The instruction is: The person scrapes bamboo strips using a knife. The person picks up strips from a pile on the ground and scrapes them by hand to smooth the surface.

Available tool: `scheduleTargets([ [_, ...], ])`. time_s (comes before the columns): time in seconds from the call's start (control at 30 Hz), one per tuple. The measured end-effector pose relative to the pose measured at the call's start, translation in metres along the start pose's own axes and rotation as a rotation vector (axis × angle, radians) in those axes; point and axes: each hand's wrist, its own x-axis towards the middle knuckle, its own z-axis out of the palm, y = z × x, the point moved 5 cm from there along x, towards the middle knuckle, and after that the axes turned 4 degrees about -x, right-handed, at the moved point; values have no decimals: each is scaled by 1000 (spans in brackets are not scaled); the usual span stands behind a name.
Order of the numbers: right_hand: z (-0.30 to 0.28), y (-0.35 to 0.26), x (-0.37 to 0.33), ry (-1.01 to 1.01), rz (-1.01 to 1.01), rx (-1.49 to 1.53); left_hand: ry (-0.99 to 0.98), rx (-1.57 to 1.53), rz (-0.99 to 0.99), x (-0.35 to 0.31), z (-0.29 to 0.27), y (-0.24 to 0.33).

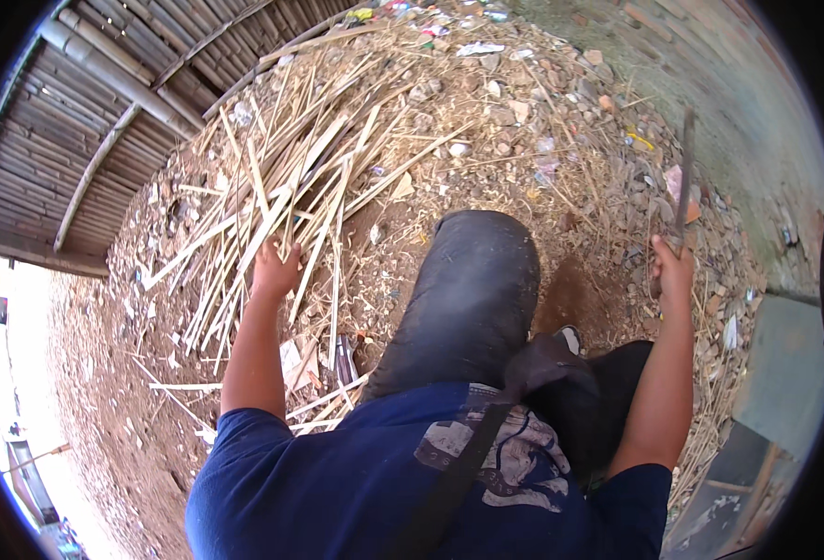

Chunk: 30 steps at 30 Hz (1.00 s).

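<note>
My left hand [275, 269] reaches down to the lower part of a loose pile of split bamboo strips [323, 145]. Its thumb and fingers are spread apart over the strips, and I cannot make out a strip clasped between them. On the right, my right hand [673, 271] is closed around the handle of a long knife. The dark, narrow knife blade [687, 163] points up and away from me, close to the wall. Pale strips lie crossed at many angles, fanning out from near my left hand toward the far side.
Between my arms stands a dark, rounded, log-like form [477, 271]. A bamboo-slat wall [76, 140] borders the far left; a weathered wall [729, 103] rises at right. Stones, shavings and litter cover the dirt ground [122, 373]. A grey panel [785, 369] leans at lower right.
</note>
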Motion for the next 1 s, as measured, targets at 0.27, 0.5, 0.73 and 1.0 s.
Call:
scheduleTargets([
  [0.27, -43, -9, 16, -64, 32, -92, -478, 119, -364, -64, 156, -93],
  [0.5, -99, 59, 29, -136, 142, -503, -525, 272, -444, -104, 183, -99],
  [0.73, -102, 98, 2, -153, 411, -553, -451, 324, -440, -70, 181, -115],
  [1.0, -92, 92, 4, -196, 413, -616, -280, 176, -696, -30, 143, -132],
])
